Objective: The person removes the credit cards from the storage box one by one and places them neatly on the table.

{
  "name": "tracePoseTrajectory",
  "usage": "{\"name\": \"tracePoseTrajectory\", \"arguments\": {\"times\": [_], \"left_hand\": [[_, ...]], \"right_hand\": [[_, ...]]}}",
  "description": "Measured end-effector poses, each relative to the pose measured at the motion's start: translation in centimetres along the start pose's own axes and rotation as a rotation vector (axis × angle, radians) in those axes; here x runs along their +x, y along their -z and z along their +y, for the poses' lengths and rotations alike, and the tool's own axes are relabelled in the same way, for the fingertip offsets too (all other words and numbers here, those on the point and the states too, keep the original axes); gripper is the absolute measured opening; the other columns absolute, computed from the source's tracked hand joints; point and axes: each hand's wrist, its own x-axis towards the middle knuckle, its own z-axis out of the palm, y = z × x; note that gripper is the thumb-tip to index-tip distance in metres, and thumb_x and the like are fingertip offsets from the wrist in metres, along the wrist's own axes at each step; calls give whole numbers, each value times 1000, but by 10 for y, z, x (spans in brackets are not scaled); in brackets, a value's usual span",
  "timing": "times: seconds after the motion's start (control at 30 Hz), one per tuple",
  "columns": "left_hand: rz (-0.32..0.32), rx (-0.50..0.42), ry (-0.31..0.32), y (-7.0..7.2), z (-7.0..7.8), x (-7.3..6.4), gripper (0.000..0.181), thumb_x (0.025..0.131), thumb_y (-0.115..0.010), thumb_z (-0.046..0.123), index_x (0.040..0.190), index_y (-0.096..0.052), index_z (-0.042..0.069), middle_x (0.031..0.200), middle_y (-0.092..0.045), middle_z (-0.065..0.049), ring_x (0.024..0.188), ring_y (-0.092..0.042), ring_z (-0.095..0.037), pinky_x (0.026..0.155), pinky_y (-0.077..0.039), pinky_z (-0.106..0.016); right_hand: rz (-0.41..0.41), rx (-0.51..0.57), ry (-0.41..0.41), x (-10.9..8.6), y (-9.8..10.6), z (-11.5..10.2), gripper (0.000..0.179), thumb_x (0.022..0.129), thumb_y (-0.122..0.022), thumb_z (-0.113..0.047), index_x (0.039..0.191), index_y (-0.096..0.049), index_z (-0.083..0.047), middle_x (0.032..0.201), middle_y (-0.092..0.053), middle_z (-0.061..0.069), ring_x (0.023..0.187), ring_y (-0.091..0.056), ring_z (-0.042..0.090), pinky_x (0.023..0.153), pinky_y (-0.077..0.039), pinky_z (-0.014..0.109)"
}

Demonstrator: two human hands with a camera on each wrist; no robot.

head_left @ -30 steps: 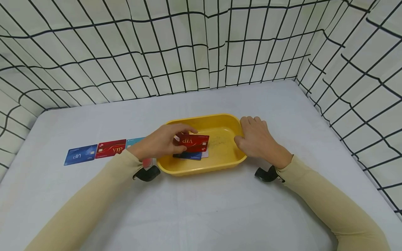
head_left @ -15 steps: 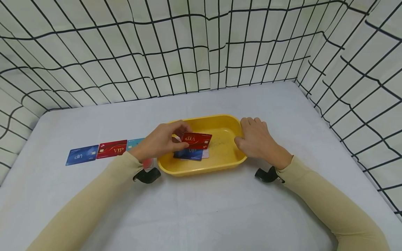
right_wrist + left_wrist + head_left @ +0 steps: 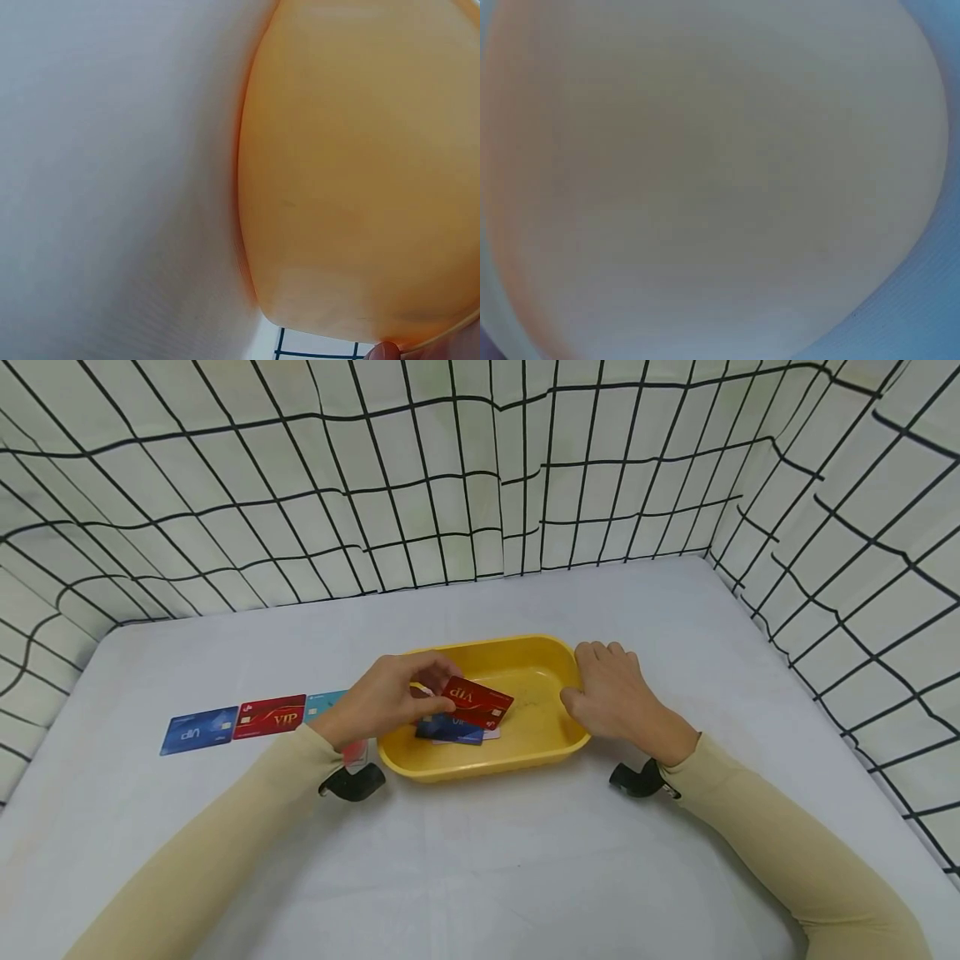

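Note:
A red VIP card point(image 3: 480, 702) is pinched in my left hand point(image 3: 390, 697), between thumb and fingers, above the left half of a yellow tray point(image 3: 480, 768). Beneath it in the tray lie a blue card point(image 3: 450, 729) and a pale card, of which only an edge shows. My right hand point(image 3: 618, 697) grips the tray's right rim, thumb on the inner side. The right wrist view has the tray's wall point(image 3: 360, 172) close up, with a fingertip point(image 3: 384, 351) at its lower edge. A blurred pale surface fills most of the left wrist view.
Left of the tray, a row of cards lies on the white table point(image 3: 487, 868): a blue card point(image 3: 198, 731), a red VIP card point(image 3: 268, 717) and a light blue card point(image 3: 322, 702), partly hidden by my left wrist. Black wire mesh point(image 3: 450, 485) borders the back and sides.
The red card in my left hand has shifted slightly right and tilted, its right end lower, so more of the blue card beneath shows. My right hand stays on the rim.

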Motion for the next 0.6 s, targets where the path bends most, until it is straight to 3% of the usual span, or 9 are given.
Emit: {"name": "tracePoseTrajectory", "arguments": {"times": [0.37, 0.6], "left_hand": [[11, 10, -18, -1, 0, 1, 36, 98, -66, 15, 134, -64, 7, 125, -74, -12, 112, -72, -26, 96, -62, -43], [18, 12, -40, 0, 2, 1, 33, 98, -66, 13, 130, -64, 9, 121, -74, -10, 105, -72, -23, 95, -62, -42]], "right_hand": [[-3, 1, 5, 0, 0, 1, 35, 92, -45, -25, 115, -50, 0, 98, -51, 12, 93, -40, 31, 78, -26, 38], [-1, -1, 7, 0, 0, 0, 33, 92, -46, -25, 114, -51, 0, 97, -50, 12, 92, -40, 31, 77, -26, 38]]}}
